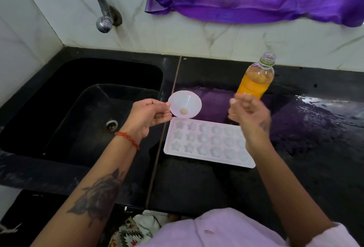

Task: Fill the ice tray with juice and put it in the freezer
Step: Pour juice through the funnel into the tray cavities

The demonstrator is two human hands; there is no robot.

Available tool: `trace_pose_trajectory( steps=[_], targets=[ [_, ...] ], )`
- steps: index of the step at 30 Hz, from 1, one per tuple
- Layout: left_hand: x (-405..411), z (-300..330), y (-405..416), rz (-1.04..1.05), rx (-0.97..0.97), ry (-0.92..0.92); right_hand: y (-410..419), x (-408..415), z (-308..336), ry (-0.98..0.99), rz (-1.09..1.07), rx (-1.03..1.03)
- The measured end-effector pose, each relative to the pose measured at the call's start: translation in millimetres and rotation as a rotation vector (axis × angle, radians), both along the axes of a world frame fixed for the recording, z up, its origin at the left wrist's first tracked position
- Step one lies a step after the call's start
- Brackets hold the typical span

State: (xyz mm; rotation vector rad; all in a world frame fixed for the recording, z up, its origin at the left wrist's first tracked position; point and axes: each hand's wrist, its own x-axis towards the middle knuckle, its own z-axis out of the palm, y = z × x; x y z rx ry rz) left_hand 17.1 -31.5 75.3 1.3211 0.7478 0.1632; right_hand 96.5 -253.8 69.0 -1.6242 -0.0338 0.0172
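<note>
On the black tabletop [197, 183] lay the ice tray [206, 144], moulds empty. Her right hand [250, 116] reached, fingers loosely spread, for the uncapped juice bottle [254, 83]; her left hand [149, 116] pinched a funnel [185, 106] above the tray's corner. Pouring seemed next, needing a firm grip.

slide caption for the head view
Left hand pinches funnel over empty ice tray; right hand nears juice bottle.

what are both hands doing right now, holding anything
Left hand: pinches the rim of the white funnel.
Right hand: blurred, in front of the juice bottle; grip cannot be told.
</note>
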Motion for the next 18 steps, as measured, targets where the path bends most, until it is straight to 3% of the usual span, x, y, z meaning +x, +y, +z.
trace_pose_trajectory(
  steps=[2, 5, 7, 13, 18],
  targets=[
    [-1, -5, 1, 0.014, 0.004, 0.024, -16, 7, -7, -0.109, -0.231, -0.113],
    [-3, -12, 4, 0.034, -0.005, 0.053, -29, 18, -19, -0.173, -0.415, -0.218],
    [-4, -14, 6, 0.043, -0.006, 0.072, -31, 28, -26, -0.168, -0.393, -0.248],
    [-4, -20, 6, 0.038, 0.036, 0.124, -20, 58, -32, -0.16, -0.064, -0.247],
    [-5, -25, 3, 0.023, 0.016, 0.129, -9, 71, -36, -0.233, -0.16, -0.371]
  ],
)
